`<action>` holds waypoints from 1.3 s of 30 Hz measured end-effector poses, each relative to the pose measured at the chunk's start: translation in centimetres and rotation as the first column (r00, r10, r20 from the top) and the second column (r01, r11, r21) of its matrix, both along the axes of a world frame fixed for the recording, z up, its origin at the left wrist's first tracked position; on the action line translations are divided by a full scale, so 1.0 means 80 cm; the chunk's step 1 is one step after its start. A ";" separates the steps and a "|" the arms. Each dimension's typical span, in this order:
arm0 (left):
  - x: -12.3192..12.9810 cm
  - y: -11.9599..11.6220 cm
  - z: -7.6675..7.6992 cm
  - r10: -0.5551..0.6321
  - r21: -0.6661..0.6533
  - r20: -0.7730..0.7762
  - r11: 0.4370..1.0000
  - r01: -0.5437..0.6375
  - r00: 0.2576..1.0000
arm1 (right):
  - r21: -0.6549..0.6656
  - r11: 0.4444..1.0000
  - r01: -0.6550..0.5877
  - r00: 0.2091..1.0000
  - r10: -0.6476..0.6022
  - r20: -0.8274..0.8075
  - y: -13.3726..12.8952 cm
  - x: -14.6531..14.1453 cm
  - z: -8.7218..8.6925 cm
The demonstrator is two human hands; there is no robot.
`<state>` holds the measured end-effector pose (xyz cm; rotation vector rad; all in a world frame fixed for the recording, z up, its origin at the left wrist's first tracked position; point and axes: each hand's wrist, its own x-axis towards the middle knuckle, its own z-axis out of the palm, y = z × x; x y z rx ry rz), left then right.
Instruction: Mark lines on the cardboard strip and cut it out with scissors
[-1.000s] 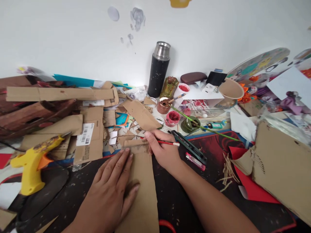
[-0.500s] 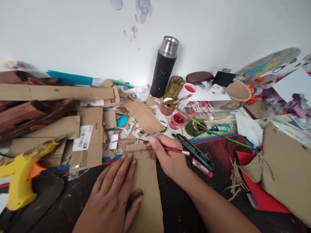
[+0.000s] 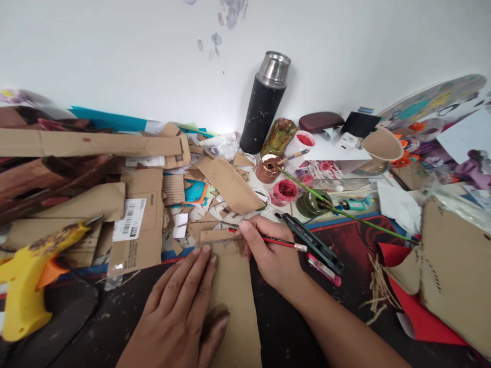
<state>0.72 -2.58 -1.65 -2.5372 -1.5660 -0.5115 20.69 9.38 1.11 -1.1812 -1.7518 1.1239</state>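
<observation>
My left hand point(image 3: 182, 301) lies flat with fingers stretched over the left side of a long cardboard strip point(image 3: 236, 306). My right hand point(image 3: 272, 250) is closed around a red and black pencil point(image 3: 282, 242), whose white eraser end points right. Its thumb and fingers are at the strip's upper right edge. Across the top of the strip, between the hands, runs a narrow see-through band, too unclear to name. Just right of my right hand lie a dark green utility knife point(image 3: 312, 245) and a pink, clear-bodied small item point(image 3: 324, 269).
A yellow glue gun point(image 3: 28, 286) and cardboard scraps point(image 3: 134, 225) are on the left. A black thermos point(image 3: 264, 105) stands by the wall, with paint pots point(image 3: 284, 192) beside it. A green stick point(image 3: 368, 222) crosses to the right, near a cardboard piece point(image 3: 456, 276) and red paper point(image 3: 433, 312).
The camera view has turned slightly, so most things on the table's right appear further right. Both hands keep nearly the same places on the strip, and the pencil stays in my right hand.
</observation>
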 end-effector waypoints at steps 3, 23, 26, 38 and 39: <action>0.000 0.001 0.001 0.003 -0.005 0.000 1.000 -0.003 1.000 | 0.003 1.000 0.001 1.000 -0.001 0.010 0.000 0.000 -0.001; 0.003 0.000 -0.001 -0.009 0.010 0.013 1.000 0.009 1.000 | 0.020 1.000 0.008 0.999 -0.009 0.041 0.001 0.002 -0.001; 0.003 0.000 -0.001 -0.005 0.013 0.013 1.000 0.004 1.000 | 0.028 1.000 0.006 0.999 -0.007 0.039 0.001 0.002 -0.002; 0.004 0.001 -0.001 0.009 0.013 -0.002 1.000 -0.009 1.000 | 0.015 1.000 0.000 0.999 -0.001 0.045 0.000 0.001 -0.002; 0.004 0.001 -0.001 0.012 0.011 -0.002 1.000 -0.012 1.000 | 0.013 1.000 0.002 0.999 -0.002 0.044 0.000 0.001 -0.002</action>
